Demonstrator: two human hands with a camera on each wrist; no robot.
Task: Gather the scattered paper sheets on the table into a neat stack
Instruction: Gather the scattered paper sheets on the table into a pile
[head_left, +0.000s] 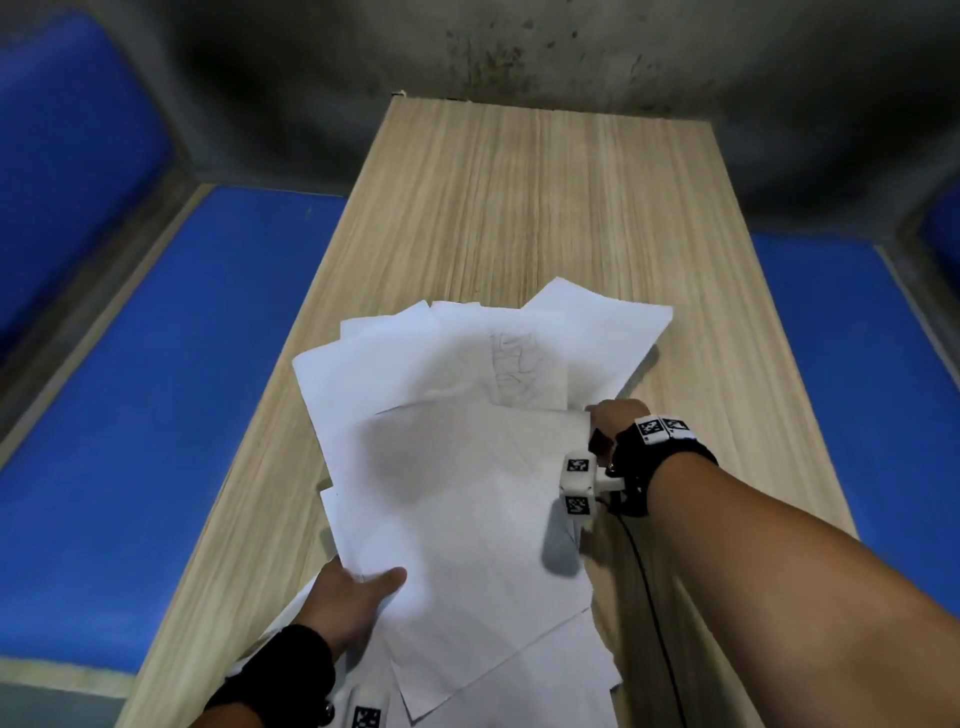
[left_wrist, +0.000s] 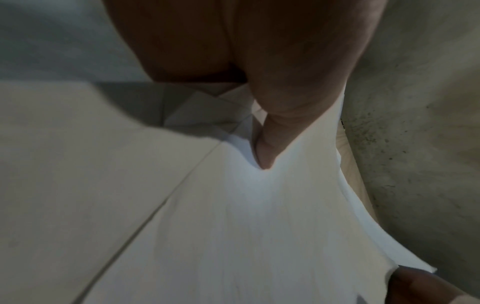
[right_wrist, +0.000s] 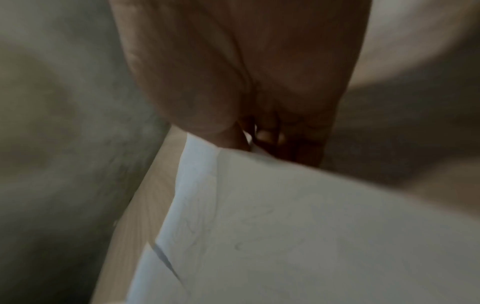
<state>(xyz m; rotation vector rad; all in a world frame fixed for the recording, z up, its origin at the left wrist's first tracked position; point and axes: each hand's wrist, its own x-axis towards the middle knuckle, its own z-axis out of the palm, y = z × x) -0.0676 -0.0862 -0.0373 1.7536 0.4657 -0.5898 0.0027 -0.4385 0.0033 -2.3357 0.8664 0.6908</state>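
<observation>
A loose fan of white paper sheets (head_left: 457, 467) covers the near half of a pale wood-grain table (head_left: 545, 197), edges splayed toward 11, 12 and 1 o'clock, one sheet near the top showing faint pencil scribble (head_left: 514, 369). More sheets poke out underneath at 6 o'clock, toward the table's near edge.

The left hand (head_left: 348, 603) reaches in from 7 o'clock and pinches the pile's near-left edge, thumb on top and pressed flat, the other fingers hidden beneath; the left wrist view shows the thumb (left_wrist: 267, 148) dimpling the top sheet. The right hand (head_left: 615, 421) comes in from 4 o'clock with the forearm stretched across the table's right side, and takes hold of the pile's right edge at about 3 o'clock. In the right wrist view its fingers (right_wrist: 267, 135) curl around the paper's rim, though blur hides how many sheets they hold.

The sheets look light, thin and limp, apt to slide over one another and to crease under a hard pinch. Squaring them likely calls for holding opposite edges, as now, and tapping the pile on the table rather than squeezing it.
</observation>
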